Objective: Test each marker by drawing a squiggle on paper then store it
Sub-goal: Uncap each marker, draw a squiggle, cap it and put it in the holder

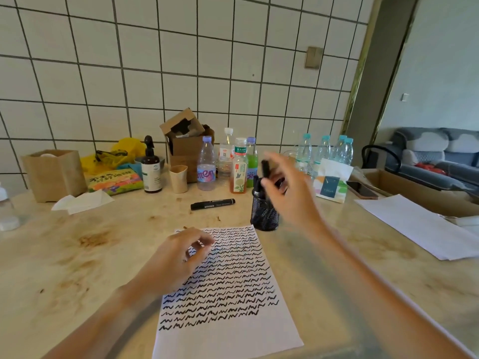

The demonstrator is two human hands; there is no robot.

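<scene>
Marker (213,203) lies capped on the table (77,255), left of the mesh cup (265,212), untouched, pointing toward it.

Left hand (178,257) rests on the upper left corner of the paper (233,340), fingers loosely curled, thumb and forefinger near each other — nothing seen between them. Paper carries rows of black squiggles down to about three-quarters; bottom strip bare.

Cup stands just beyond the paper's top right corner, with several dark markers in it.

Right hand (287,187) hovers over the cup, blurred, fingers curled round a second marker (265,169), upright, lower end at the rim.

Judgement: storing step, marker about to drop in. Risks — blurred, fast hand may clip the light cup and tip it toward the bottles (207,164) behind; marker may catch on those already inside and bounce out; paper may slide if the left hand lifts.
</scene>
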